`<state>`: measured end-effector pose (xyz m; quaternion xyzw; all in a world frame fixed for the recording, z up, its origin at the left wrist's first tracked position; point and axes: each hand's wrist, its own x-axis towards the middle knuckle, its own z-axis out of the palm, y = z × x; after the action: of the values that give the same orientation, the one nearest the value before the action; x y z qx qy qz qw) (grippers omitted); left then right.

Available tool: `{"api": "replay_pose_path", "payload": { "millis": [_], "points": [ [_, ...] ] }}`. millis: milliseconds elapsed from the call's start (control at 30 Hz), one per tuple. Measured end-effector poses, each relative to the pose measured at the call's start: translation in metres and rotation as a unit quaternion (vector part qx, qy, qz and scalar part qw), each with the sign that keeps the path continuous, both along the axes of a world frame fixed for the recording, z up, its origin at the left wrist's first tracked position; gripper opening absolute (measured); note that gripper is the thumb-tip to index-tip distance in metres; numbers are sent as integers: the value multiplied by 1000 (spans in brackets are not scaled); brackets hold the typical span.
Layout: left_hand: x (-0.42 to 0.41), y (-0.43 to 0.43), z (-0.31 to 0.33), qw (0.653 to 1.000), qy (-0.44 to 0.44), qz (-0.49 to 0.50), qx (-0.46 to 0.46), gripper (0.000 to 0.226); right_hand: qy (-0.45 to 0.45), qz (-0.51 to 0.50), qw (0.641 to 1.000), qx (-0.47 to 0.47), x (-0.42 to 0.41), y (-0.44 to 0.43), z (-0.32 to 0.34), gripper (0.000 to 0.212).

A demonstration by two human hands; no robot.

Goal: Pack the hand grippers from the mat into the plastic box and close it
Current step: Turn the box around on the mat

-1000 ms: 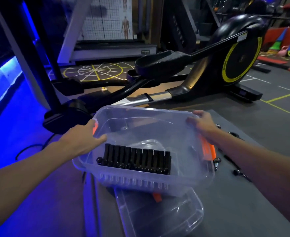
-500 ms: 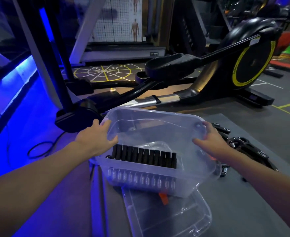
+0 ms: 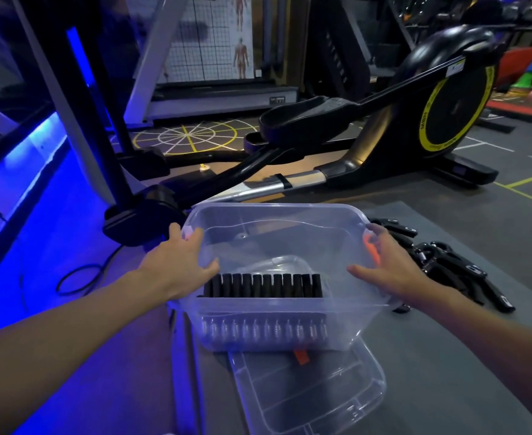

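Observation:
A clear plastic box [image 3: 277,215] sits in the middle, tilted toward me, partly over its clear lid [image 3: 315,400] on the grey mat [image 3: 446,356]. Inside, along the near wall, stands a row of black hand grippers [image 3: 264,285] with their springs showing through the wall. My left hand [image 3: 180,262] grips the box's left wall at the rim. On the right wall, by an orange latch [image 3: 369,248], my right hand [image 3: 387,271] holds on with its thumb stretched along the wall. Several loose black hand grippers [image 3: 453,265] lie on the mat just right of the box.
A black and yellow elliptical trainer [image 3: 431,120] stands close behind the mat. A dark machine base [image 3: 142,221] and a cable [image 3: 79,277] lie left of the box on the blue-lit floor. Another orange latch [image 3: 300,356] shows below the box.
The box has come lower and nearer the mat. My right hand slid from the far right corner to the middle of the right wall. The loose grippers at the right came into view.

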<state>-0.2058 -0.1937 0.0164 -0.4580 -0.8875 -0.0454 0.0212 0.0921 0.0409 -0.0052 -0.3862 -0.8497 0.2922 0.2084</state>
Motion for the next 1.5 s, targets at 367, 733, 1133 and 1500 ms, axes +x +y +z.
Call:
{"api": "replay_pose_path", "payload": {
  "millis": [367,733,1133,1500],
  "points": [
    [17,12,14,979,164,-19,-120,60,-42,36,998,43,3,6,3,86],
    [114,104,23,968,56,-243,21,53,12,-118,992,38,55,51,-25,38],
    [200,127,-7,928,-50,-369,-29,57,-106,-124,981,-101,82,91,-162,64],
    [198,126,-19,929,-98,-356,-29,57,-165,-159,969,-98,80,123,-183,108]
  ]
}}
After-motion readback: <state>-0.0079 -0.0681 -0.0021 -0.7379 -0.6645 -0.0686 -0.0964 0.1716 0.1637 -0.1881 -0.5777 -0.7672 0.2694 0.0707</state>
